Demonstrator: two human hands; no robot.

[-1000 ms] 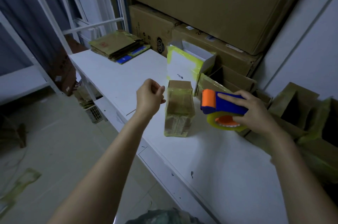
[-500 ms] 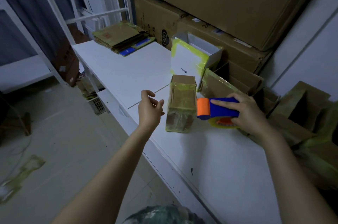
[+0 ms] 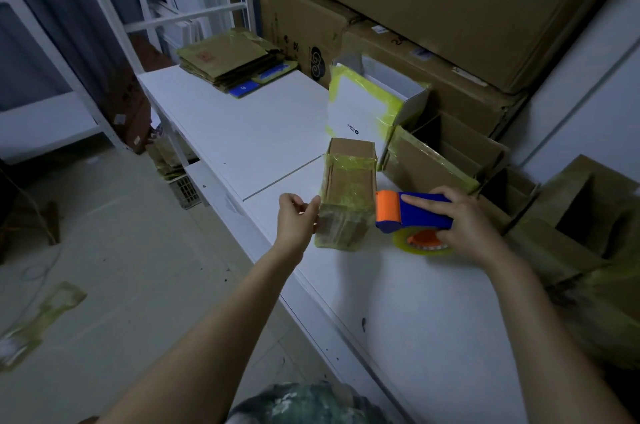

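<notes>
head view, one taped box [image 3: 348,202], one tape dispenser [image 3: 414,216]

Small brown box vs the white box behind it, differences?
Colour: the small brown box is bare cardboard, the white box white. Size: the small brown box is smaller than the white box. Tape: the small brown box is wrapped across its faces and closed; the white box is taped along its edges and looks open on top. Both stand on the table and carry yellowish tape.

Blue-and-orange tape dispenser [image 3: 412,215], brown box [image 3: 348,195]
</notes>
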